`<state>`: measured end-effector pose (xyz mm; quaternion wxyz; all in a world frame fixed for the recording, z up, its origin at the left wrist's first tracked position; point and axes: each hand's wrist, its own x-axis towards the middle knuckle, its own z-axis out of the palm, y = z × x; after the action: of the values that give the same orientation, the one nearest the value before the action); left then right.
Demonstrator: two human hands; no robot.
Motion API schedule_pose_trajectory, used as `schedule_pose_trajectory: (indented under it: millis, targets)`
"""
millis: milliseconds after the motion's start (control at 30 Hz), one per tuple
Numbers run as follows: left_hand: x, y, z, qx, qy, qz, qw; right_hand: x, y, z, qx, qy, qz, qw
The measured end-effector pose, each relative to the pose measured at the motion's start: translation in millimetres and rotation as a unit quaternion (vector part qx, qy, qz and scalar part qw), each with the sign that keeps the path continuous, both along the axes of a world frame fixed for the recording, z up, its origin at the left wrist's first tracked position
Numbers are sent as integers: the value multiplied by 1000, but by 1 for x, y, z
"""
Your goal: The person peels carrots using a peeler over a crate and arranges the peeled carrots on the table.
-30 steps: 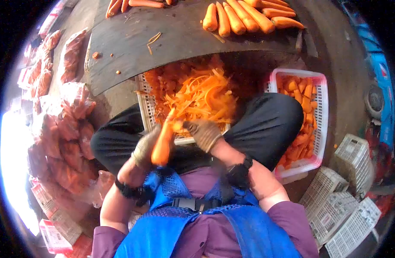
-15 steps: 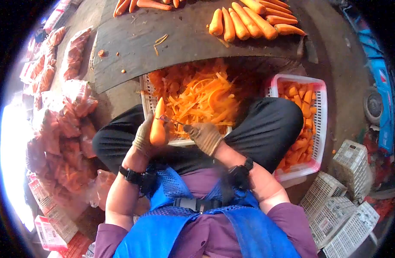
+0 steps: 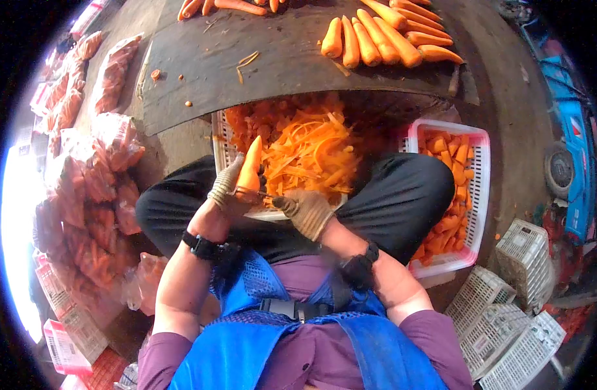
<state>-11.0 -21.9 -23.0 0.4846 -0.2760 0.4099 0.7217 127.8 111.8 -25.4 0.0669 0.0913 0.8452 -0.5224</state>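
Our left hand (image 3: 225, 186) gripped a carrot (image 3: 251, 166), right hand (image 3: 306, 211) the peeler (image 3: 264, 194) between them; a slip could've cut the left.

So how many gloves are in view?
2: one glove on the left hand, holding a carrot; the other on the right hand, holding a peeler. More could be hidden.

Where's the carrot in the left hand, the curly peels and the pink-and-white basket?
Carrot (image 3: 250, 169): head view, middle of its side.
Curly peels (image 3: 313, 155): head view, middle of the heap.
Pink-and-white basket (image 3: 481, 188): head view, its right-hand wall.
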Motion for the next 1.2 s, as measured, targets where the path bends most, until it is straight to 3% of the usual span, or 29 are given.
schedule_pose_trajectory:
  millis: [133, 167, 233, 267, 367, 500, 567, 667, 900, 1033, 1200]
  targets:
    - [20, -1, 46, -36, -14, -52, 998, 0, -4, -4, -8, -7, -33, 999]
    - [23, -2, 60, 14, -86, -65, 994, 0, -3, -5, 4, -18, -37, 999]
    - [41, -2, 73, -82, -7, -61, 995, -3, 2, 2, 25, -43, -47, 998]
    - [48, -5, 89, -65, 18, -134, 989, -2, 5, 10, 22, -54, -47, 997]
    - [67, -11, 131, -185, 30, -221, 957, -6, 6, -33, 35, -122, -104, 986]
    - [65, -31, 116, -107, 28, -138, 984, -9, 9, -6, -13, -81, -86, 993]
    - [53, -43, 73, -13, 26, -72, 997, -10, 7, 3, -32, -68, -70, 995]
    - [38, -32, 54, 35, -5, -32, 999, -4, 4, 2, -39, -35, -61, 997]
    - [16, -5, 45, -59, 14, -27, 998, 0, -3, -5, -39, -7, -46, 998]
    - [11, 4, 23, -32, 6, 41, 999, 0, -2, -2, -41, 0, -44, 998]
    - [10, 1, 11, -4, 24, -13, 1000, -2, -2, -1, -33, -28, -43, 998]
